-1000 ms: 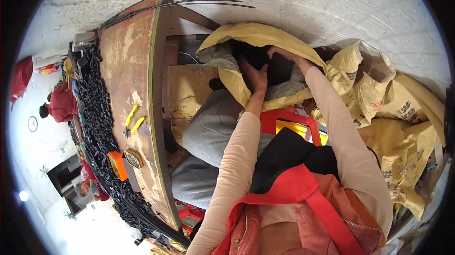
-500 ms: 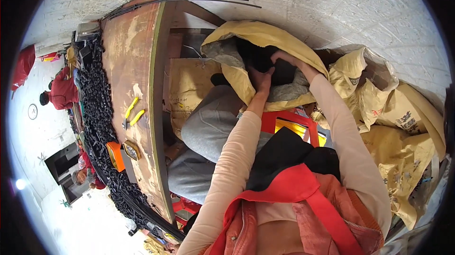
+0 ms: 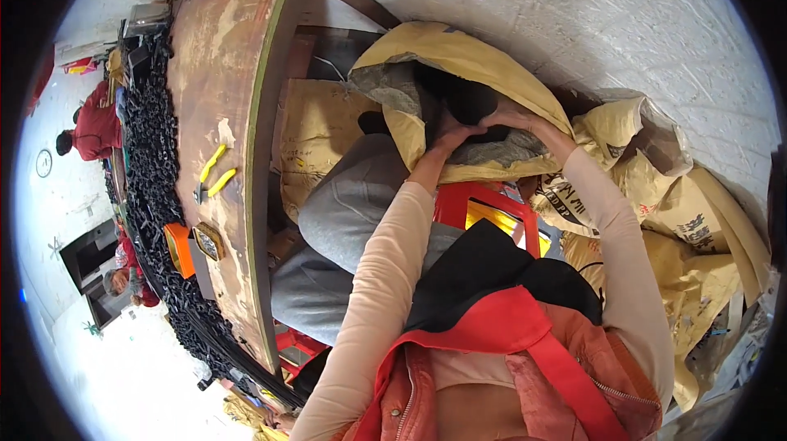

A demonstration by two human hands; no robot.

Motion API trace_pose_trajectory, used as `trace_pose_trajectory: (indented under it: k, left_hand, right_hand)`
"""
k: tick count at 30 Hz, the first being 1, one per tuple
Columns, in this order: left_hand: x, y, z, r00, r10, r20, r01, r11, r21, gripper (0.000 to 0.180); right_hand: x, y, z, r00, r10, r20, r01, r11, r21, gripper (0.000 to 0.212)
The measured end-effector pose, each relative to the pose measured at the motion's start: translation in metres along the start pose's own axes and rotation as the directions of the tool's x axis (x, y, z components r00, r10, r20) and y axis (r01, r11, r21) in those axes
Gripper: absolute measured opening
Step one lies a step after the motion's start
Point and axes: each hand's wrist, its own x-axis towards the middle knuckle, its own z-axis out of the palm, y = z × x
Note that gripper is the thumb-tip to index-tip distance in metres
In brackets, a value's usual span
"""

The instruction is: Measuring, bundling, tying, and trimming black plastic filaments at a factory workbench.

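Note:
Both hands reach into the mouth of a large yellow paper sack with a grey lining, which stands in front of me. Inside it is a dark black mass, its kind hard to make out in the shadow. My left hand is at the near left of the opening, fingers curled against the black stuff and partly hidden. From the right comes my right hand, closed, its fingertips meeting the left thumb area. What lies between the fingers cannot be made out.
Left of me runs a worn wooden table with yellow-handled pliers, an orange box and a heap of small black parts. More yellow sacks lie at right. A red plastic frame is below. Two people sit beyond the table.
My hands have come closer together inside the sack, and the right one has moved down a little. The whole view has shifted slightly, so the table appears further left.

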Motion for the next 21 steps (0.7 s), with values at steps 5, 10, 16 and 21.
trace_pose_trajectory:
  k: [5,10,16,21]
  left_hand:
    - [0.015,-0.015,0.021,0.987,-0.138,0.079,0.154,0.953,-0.261,0.100]
    - [0.043,-0.099,-0.033,0.969,-0.248,0.020,0.248,0.958,-0.142,0.091]
    - [0.040,-0.051,0.025,0.998,-0.035,0.058,0.034,0.999,0.016,0.102]
    - [0.037,-0.054,0.001,0.985,-0.171,0.019,0.171,0.984,-0.053,0.104]
  right_hand:
    - [-0.008,0.027,0.009,0.999,0.039,-0.002,-0.037,0.969,0.245,0.090]
    - [0.009,-0.067,-0.015,0.988,0.042,0.149,-0.104,0.892,0.440,0.096]
    - [-0.007,0.010,0.005,0.991,0.127,-0.029,-0.120,0.977,0.177,0.097]
    - [0.023,-0.025,0.001,0.999,0.025,-0.034,-0.016,0.971,0.237,0.090]
